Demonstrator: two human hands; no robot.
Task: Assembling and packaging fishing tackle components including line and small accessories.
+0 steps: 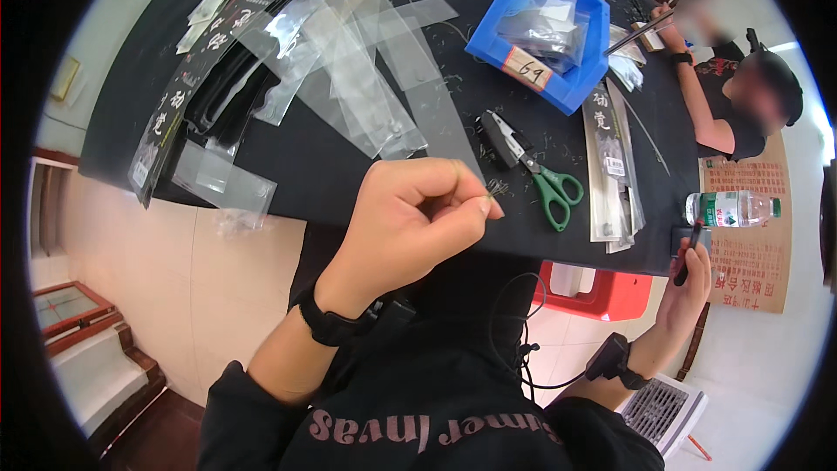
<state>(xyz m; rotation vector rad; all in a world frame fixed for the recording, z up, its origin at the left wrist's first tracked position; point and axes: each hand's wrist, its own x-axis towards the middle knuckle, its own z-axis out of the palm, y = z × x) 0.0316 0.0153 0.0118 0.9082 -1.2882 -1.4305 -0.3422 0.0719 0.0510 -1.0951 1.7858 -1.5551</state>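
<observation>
My left hand (pixel 418 222) is closed in a pinch above the table's near edge. A small tuft of thin dark strands (pixel 498 188) pokes out between thumb and forefinger. Just to its right lie green-handled scissors (pixel 555 194), with a black-and-grey tool (pixel 506 139) against their blades. Off to the right, near the table's right edge, my right hand (pixel 689 288) is wrapped round a slim black object (pixel 683 269) with some red near its upper end. What kind of thing it is, I cannot make out.
Clear plastic sleeves (pixel 349 70) and dark printed packages (pixel 174 113) cover the left of the table. A blue bin (pixel 571 92) holds bagged items. Long packs (pixel 610 174) lie right of the scissors, near a water bottle (pixel 732 208). A co-worker (pixel 741 96) sits at far right.
</observation>
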